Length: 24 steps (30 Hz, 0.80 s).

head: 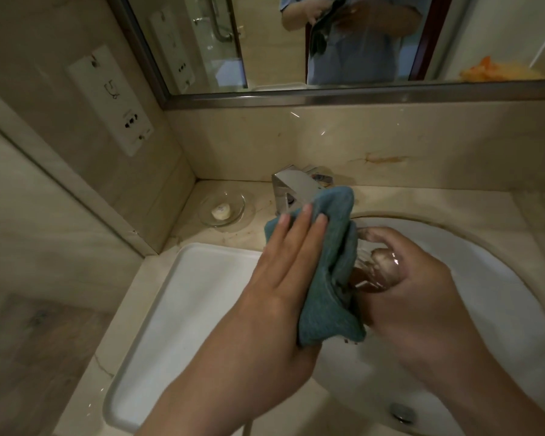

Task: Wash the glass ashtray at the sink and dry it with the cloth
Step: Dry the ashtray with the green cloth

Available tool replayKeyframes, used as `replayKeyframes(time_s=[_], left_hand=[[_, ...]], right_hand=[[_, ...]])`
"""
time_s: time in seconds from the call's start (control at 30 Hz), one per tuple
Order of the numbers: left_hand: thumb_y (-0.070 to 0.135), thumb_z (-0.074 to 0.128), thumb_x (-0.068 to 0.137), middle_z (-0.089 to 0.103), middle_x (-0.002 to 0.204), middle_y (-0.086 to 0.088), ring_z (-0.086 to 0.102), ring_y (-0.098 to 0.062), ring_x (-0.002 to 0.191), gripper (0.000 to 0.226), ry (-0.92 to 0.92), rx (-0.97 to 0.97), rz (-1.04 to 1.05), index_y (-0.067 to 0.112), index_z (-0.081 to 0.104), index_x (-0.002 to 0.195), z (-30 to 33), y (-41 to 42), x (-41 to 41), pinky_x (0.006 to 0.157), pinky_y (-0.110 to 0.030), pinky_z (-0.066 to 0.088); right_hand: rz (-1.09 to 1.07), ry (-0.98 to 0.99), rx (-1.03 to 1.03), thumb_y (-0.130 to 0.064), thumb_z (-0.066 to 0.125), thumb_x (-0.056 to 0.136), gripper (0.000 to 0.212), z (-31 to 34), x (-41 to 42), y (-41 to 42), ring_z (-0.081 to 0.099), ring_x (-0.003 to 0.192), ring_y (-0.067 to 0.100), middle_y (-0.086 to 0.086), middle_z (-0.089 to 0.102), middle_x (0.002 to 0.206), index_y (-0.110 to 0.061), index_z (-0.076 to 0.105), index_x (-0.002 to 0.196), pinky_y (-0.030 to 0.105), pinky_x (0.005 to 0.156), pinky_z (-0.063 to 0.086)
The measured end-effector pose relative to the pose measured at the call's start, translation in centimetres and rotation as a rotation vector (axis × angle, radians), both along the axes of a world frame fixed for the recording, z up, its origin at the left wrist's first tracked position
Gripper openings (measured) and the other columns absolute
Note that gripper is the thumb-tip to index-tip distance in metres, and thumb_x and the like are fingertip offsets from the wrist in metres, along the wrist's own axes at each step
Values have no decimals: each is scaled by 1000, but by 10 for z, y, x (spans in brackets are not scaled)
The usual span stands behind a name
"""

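Closest to the cam are the two forearms, coming in from the bottom edge over the sink [472, 247]. Drain plug [401, 413] sits low in the basin, just right of the left forearm. White tray [183, 297] lies on the marble surface [453, 202] right next to the sink's left rim, w/ the left arm crossing over its corner.

Left hand [283, 272] has its fingers [299, 226] straight and flat, pressing the blue-green cloth [331, 262] against the glass ashtray [375, 269]; the thumb's hidden behind the cloth, so can't tell if it's pinching. Cloth is bunched up between both hands, above the sink's left half.

Right hand [422, 278] has its fingers curled round the ashtray, holding it on edge over the basin, touching the cloth. Glass is clear so the fingers show thru it, bit blurry tbh.

Behind the sink: chrome faucet [291, 187], partly covered by the cloth. Left of the faucet there's a glass soap dish [222, 209] w/ a small soap [221, 211] in it. Further back on the left wall, a socket panel [110, 99]. Mirror [328, 42] above the sink reflects the person's torso and both hands w/ the cloth.
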<state>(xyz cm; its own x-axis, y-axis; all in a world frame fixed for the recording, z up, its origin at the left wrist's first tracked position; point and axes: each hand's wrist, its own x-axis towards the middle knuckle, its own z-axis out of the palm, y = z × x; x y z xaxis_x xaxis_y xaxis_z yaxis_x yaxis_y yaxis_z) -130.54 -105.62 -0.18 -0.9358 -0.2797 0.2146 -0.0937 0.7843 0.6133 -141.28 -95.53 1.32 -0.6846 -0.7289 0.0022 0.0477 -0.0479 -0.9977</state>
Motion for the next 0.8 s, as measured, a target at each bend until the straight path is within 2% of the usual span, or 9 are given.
replayKeyframes(time_s=[0.17, 0.37, 0.5, 0.53, 0.57, 0.63, 0.7, 0.73, 0.8], left_hand=[[35, 37, 78, -14, 151, 29, -9, 6, 140, 76, 11, -18, 44, 44, -4, 141, -7, 2, 10, 103, 1, -4], [33, 30, 88, -4, 153, 24, -3, 2, 142, 58, 43, -12, 81, 38, 12, 143, -20, 16, 14, 108, -6, -5], [28, 36, 88, 9, 155, 16, 1, -8, 143, 59, 83, -152, -1, 26, 19, 144, -6, 14, 8, 111, -13, -9], [28, 35, 90, 15, 152, 17, 2, -11, 143, 54, 84, -206, -35, 24, 23, 143, -3, 14, 5, 111, -15, -10], [24, 38, 89, 18, 151, 16, 4, -12, 143, 54, 84, -257, -56, 24, 25, 142, 0, 16, 3, 113, -18, -9], [11, 48, 83, 20, 152, 14, 6, -10, 144, 65, 75, -275, -63, 25, 25, 142, 0, 17, 0, 115, -22, -5], [6, 48, 81, 16, 154, 15, 3, -8, 145, 71, 68, -259, -67, 24, 21, 145, -2, 17, -1, 115, -23, -6], [7, 42, 81, 12, 155, 15, 2, -8, 145, 71, 76, -251, -60, 23, 19, 146, -4, 17, -1, 115, -22, -6], [12, 35, 77, 5, 156, 15, 0, -6, 144, 74, 92, -233, -2, 23, 13, 147, -8, 19, -2, 114, -21, -6]], right_hand=[[53, -138, -14, 16, 70, 63, 38, 2, -4, 3, 66, 50, 8, 1, 70, 58, -20, 70, 74, 14, 48, 50], [51, -126, -22, 10, 71, 64, 33, 1, -10, 3, 67, 54, 5, -2, 72, 62, -20, 67, 78, 12, 49, 49], [53, -134, 115, -15, 65, 74, 20, -7, 13, -12, 71, 79, 16, 5, 75, 85, -26, 71, 91, 26, 65, 56], [40, 46, 339, -14, 51, 85, 29, -21, 19, -10, 68, 96, 25, 14, 71, 103, -21, 68, 107, 38, 84, 53], [34, -16, 495, -6, 33, 93, 41, -16, 27, -15, 57, 114, 36, 25, 59, 124, -14, 55, 127, 51, 103, 37], [-138, 269, 610, 0, 17, 97, 46, -18, 38, -32, 36, 130, 48, 32, 36, 142, -3, 38, 138, 59, 112, 7], [-53, -105, 360, -1, 14, 96, 48, 30, 36, -11, 37, 131, 37, 32, 38, 139, -5, 60, 106, 39, 114, 10], [17, -296, 119, -1, 13, 96, 64, 53, 33, -6, 49, 121, 28, 27, 52, 125, -16, 67, 67, 24, 106, 20], [119, -433, -52, -8, 29, 95, 65, 36, 15, -7, 70, 72, 19, 14, 74, 77, -18, 66, 43, 16, 66, 51]])
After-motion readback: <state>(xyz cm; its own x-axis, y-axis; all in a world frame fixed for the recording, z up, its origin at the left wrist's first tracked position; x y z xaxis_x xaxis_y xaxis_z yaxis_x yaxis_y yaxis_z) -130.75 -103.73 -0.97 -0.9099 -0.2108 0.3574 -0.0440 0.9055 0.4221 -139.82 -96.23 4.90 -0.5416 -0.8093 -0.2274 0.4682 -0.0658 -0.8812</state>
